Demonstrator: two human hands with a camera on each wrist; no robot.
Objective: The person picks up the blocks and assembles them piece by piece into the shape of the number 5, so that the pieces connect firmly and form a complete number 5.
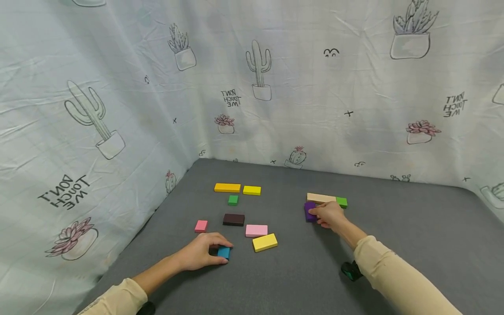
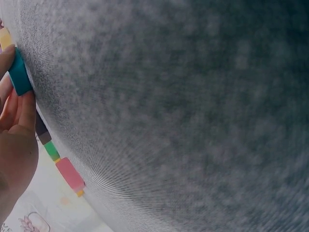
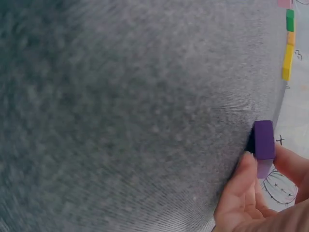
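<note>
My left hand [image 1: 202, 252] pinches a small blue block [image 1: 224, 252] between thumb and fingers, low over the grey table; the left wrist view shows the same blue block [image 2: 19, 75] in the fingers. On the right, my right hand [image 1: 330, 215] grips a purple block [image 1: 309, 211] by its sides. This purple block [image 3: 263, 140] stands out between thumb and finger in the right wrist view. Just behind it lies a long tan block [image 1: 320, 198], with a green block [image 1: 341, 201] end to end at its right.
Around the left hand lie a red-pink block [image 1: 201, 226], a dark brown block [image 1: 234, 219], a pink block [image 1: 257, 231] and a pale yellow block [image 1: 265, 242]. Farther back are an orange block [image 1: 227, 187], a yellow block [image 1: 252, 190] and a small green block [image 1: 233, 200]. Printed curtains [image 1: 299, 87] enclose the table.
</note>
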